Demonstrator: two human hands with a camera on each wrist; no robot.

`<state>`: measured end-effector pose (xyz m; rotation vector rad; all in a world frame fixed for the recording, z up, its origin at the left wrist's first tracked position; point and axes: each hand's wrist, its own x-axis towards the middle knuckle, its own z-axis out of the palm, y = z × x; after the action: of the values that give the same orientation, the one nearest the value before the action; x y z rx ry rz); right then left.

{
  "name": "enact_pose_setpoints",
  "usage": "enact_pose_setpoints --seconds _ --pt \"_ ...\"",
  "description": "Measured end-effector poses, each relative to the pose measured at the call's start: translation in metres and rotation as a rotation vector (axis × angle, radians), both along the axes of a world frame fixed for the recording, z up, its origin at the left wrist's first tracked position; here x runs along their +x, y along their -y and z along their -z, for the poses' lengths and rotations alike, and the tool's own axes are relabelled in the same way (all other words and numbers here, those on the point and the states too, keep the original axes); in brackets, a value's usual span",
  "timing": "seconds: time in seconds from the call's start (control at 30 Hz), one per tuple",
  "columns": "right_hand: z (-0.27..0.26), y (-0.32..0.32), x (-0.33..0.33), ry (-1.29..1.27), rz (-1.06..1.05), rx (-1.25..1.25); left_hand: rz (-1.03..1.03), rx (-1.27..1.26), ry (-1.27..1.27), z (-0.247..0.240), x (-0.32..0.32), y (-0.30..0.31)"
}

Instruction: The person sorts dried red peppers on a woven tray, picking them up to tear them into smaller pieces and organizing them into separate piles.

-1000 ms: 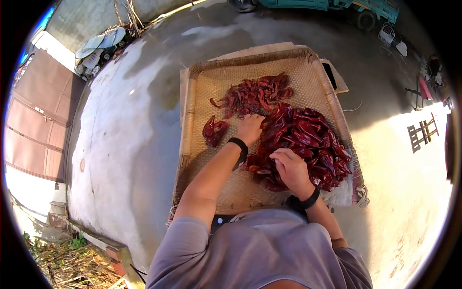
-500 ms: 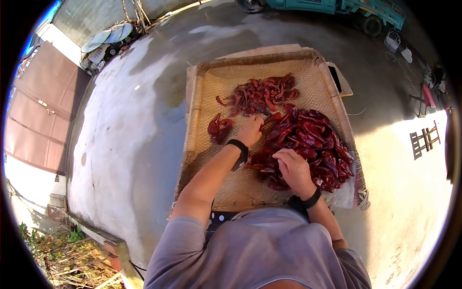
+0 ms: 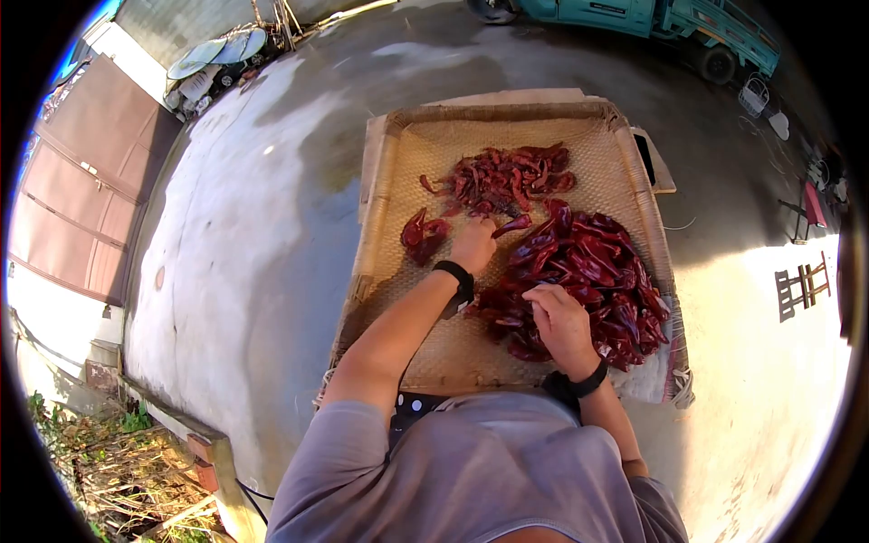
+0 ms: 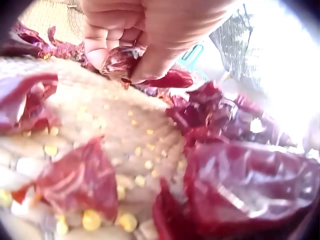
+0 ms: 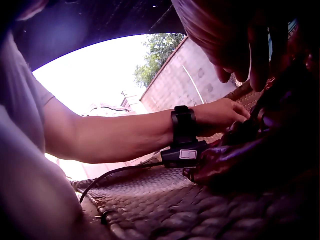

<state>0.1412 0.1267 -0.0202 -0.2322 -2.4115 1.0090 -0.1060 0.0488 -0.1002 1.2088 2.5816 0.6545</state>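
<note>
On a woven tray, my left hand pinches a dried red chili between thumb and fingers; the chili's end sticks out to the right in the head view. My right hand is over the near left part of a large heap of glossy red chilies, its fingers loosely bent and pointing down in the right wrist view, nothing seen in them. Beyond the left hand lies a smaller heap of darker, shrivelled chilies. A few chilies lie apart to its left.
Pale seeds are scattered over the weave. A raised rim edges the tray. A phone-like black object lies on a board beyond the right rim. A teal cart stands on the concrete behind.
My left hand has drawn away leftward from the large heap with a chili, which now shows apart from the heap. The right hand stays over the heap. The head view has shifted slightly.
</note>
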Motion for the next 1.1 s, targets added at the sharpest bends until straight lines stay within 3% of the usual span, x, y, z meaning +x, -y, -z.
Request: enact_pose_setpoints --seconds 0.1,0.13,0.23,0.4,0.57,0.67,0.77,0.87,1.1 --pt "-0.001 0.000 0.000 -0.003 0.002 0.000 -0.068 -0.011 0.119 -0.039 -0.001 0.028" --pt "-0.002 0.001 -0.001 0.001 0.001 -0.003 -0.110 -0.024 0.038 -0.050 -0.002 0.039" --pt "-0.002 0.002 -0.002 0.009 -0.007 -0.017 -0.098 -0.154 -0.017 -0.059 -0.025 0.071" --pt "0.000 0.002 -0.002 -0.002 -0.015 0.004 -0.187 -0.100 -0.063 -0.048 -0.047 0.111" --pt "-0.002 0.003 -0.001 -0.016 -0.020 0.043 -0.192 -0.048 -0.086 -0.055 -0.046 0.116" --pt "-0.007 0.003 0.000 -0.013 -0.011 0.053 -0.242 -0.034 -0.243 -0.042 -0.055 0.120" --pt "-0.005 0.003 -0.001 -0.020 0.010 0.032 -0.188 -0.012 -0.423 -0.063 -0.028 0.105" --pt "-0.004 0.004 -0.002 0.001 -0.013 0.012 0.046 0.015 0.166 -0.079 -0.023 0.066" --pt "-0.003 0.003 -0.003 0.085 -0.038 0.024 0.295 -0.037 0.403 -0.059 -0.001 -0.052"
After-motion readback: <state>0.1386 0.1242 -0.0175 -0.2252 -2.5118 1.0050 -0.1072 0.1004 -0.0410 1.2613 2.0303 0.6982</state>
